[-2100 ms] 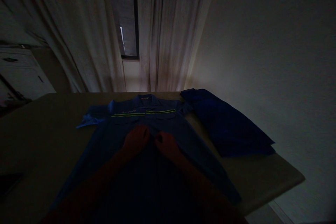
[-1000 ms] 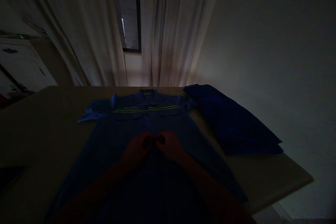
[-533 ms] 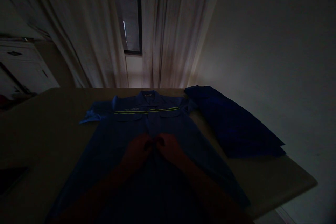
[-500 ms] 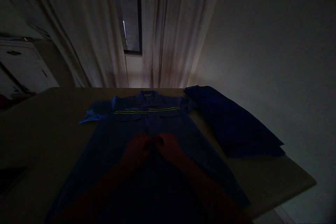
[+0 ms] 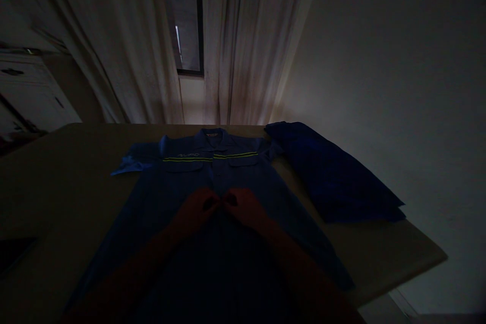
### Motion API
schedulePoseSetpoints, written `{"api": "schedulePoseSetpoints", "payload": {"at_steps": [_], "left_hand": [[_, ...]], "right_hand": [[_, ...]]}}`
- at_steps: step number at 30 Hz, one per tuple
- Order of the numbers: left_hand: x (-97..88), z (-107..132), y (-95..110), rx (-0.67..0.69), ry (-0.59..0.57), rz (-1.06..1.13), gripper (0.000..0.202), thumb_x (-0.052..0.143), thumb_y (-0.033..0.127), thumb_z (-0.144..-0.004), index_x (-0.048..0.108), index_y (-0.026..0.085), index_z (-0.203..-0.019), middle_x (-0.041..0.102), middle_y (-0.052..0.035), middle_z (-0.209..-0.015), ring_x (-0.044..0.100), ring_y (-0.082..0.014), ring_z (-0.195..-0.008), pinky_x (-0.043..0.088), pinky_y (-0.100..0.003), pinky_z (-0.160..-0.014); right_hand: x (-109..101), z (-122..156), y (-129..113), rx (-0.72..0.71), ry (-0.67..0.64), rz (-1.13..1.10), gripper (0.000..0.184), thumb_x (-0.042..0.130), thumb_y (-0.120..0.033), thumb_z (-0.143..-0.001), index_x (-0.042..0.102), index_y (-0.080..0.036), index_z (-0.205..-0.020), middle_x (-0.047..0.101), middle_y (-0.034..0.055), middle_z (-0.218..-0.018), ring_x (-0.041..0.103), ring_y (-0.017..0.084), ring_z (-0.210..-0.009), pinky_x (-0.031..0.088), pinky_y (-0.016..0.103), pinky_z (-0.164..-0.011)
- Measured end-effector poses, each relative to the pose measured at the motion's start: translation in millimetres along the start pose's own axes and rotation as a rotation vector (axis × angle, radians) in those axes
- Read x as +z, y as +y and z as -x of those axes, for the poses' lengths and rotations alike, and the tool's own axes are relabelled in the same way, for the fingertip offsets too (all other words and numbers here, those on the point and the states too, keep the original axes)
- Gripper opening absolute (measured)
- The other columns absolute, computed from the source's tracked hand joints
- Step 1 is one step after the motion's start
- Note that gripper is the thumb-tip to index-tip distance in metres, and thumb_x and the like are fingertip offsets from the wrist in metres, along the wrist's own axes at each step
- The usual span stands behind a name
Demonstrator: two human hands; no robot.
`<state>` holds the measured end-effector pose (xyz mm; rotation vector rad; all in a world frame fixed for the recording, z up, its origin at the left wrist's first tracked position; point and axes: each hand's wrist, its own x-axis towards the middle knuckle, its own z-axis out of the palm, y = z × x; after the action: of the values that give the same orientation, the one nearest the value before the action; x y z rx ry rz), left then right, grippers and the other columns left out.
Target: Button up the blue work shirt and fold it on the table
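A dark blue short-sleeved work shirt [image 5: 182, 182] lies front up and spread out, its collar at the far end. Yellow stripes and pale lettering cross its chest above two flap pockets. Over the middle of the front, my left hand [image 5: 199, 206] pinches the shirt's front edge. Right beside it, fingertips almost touching, my right hand [image 5: 242, 205] is closed in a pinch on the same front opening. Any button between the fingers is hidden in the dimness.
The shirt rests on a brownish table [image 5: 76, 162]. A folded dark blue cloth [image 5: 330, 177] lies to the right, by the wall. A dark flat object [image 5: 15, 253] is at the left edge. Curtains [image 5: 250, 45] hang behind, and a white cabinet [image 5: 34, 86] stands back left.
Both hands stay pinched together at the shirt's front, with slight shifts of the fingers. The whole view has moved a little.
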<state>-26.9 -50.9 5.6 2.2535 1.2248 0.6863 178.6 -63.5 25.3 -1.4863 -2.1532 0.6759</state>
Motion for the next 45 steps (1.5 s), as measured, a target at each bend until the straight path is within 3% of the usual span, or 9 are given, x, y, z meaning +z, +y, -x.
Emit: {"api": "schedulePoseSetpoints", "payload": {"at_steps": [3,7,14,19,28,35,40,45], "left_hand": [[0.0,2,3,0.048,0.018,-0.037,0.018,0.058,0.034,-0.097,0.074,0.027,-0.100,0.070,-0.0025,-0.099,0.064,-0.0206,-0.097,0.047,-0.035,-0.093],[2.7,3,5,0.018,0.067,-0.097,0.022,0.052,0.029,-0.100,0.074,0.025,-0.103,0.070,-0.0040,-0.102,0.064,-0.0211,-0.101,0.048,-0.037,-0.097],[6.2,3,0,0.026,0.065,-0.128,0.020,0.053,0.031,-0.100,0.072,0.026,-0.103,0.071,-0.0031,-0.104,0.065,-0.0210,-0.101,0.048,-0.037,-0.096],[6.1,4,0,0.094,0.046,-0.103,0.023,0.046,0.026,-0.101,0.068,0.026,-0.110,0.070,-0.0045,-0.110,0.064,-0.0204,-0.103,0.047,-0.037,-0.098],[4.2,0,7,-0.048,0.044,-0.093,0.015,0.057,0.029,-0.096,0.070,0.026,-0.102,0.070,-0.0040,-0.104,0.065,-0.0214,-0.101,0.047,-0.036,-0.095],[7.1,-4,6,-0.075,0.046,-0.035,0.014,0.057,0.025,-0.094,0.068,0.023,-0.101,0.070,-0.0049,-0.101,0.065,-0.0211,-0.096,0.048,-0.035,-0.088],[2.4,-4,9,-0.140,0.026,-0.001,0.018,0.055,0.031,-0.095,0.070,0.022,-0.099,0.071,-0.0053,-0.100,0.066,-0.0209,-0.094,0.049,-0.035,-0.087],[-0.3,-12,12,-0.177,-0.001,-0.041,0.012,0.062,0.023,-0.089,0.071,0.021,-0.096,0.072,-0.0052,-0.099,0.067,-0.0211,-0.094,0.048,-0.032,-0.085]], "right_hand": [[-1,2,1,-0.039,-0.002,0.057,0.010,0.067,-0.026,-0.094,0.075,-0.022,-0.100,0.075,0.0051,-0.099,0.067,0.019,-0.091,0.045,0.029,-0.079],[0,2,0,-0.089,0.050,0.095,0.015,0.056,-0.024,-0.101,0.071,-0.022,-0.105,0.073,0.0055,-0.106,0.066,0.018,-0.099,0.045,0.029,-0.087],[-2,-2,6,-0.110,0.029,0.015,0.013,0.066,-0.018,-0.092,0.072,-0.022,-0.103,0.073,0.0028,-0.100,0.066,0.016,-0.090,0.045,0.027,-0.081],[0,-1,7,-0.070,0.046,0.103,0.012,0.065,-0.018,-0.092,0.072,-0.021,-0.101,0.071,0.0042,-0.097,0.064,0.017,-0.089,0.044,0.028,-0.080],[-3,1,1,-0.041,0.036,0.047,0.012,0.069,-0.029,-0.093,0.072,-0.020,-0.100,0.071,0.0039,-0.097,0.064,0.016,-0.088,0.043,0.027,-0.078],[0,-2,2,-0.023,0.051,0.043,0.011,0.071,-0.024,-0.091,0.072,-0.019,-0.101,0.071,0.0045,-0.097,0.064,0.018,-0.089,0.044,0.029,-0.079],[0,-3,-3,-0.004,0.020,0.067,0.011,0.070,-0.023,-0.092,0.074,-0.020,-0.101,0.072,0.0053,-0.101,0.065,0.018,-0.093,0.045,0.028,-0.082],[4,-6,-1,0.010,0.051,0.079,0.012,0.071,-0.022,-0.090,0.074,-0.020,-0.101,0.072,0.0062,-0.101,0.065,0.018,-0.090,0.045,0.028,-0.080]]}}
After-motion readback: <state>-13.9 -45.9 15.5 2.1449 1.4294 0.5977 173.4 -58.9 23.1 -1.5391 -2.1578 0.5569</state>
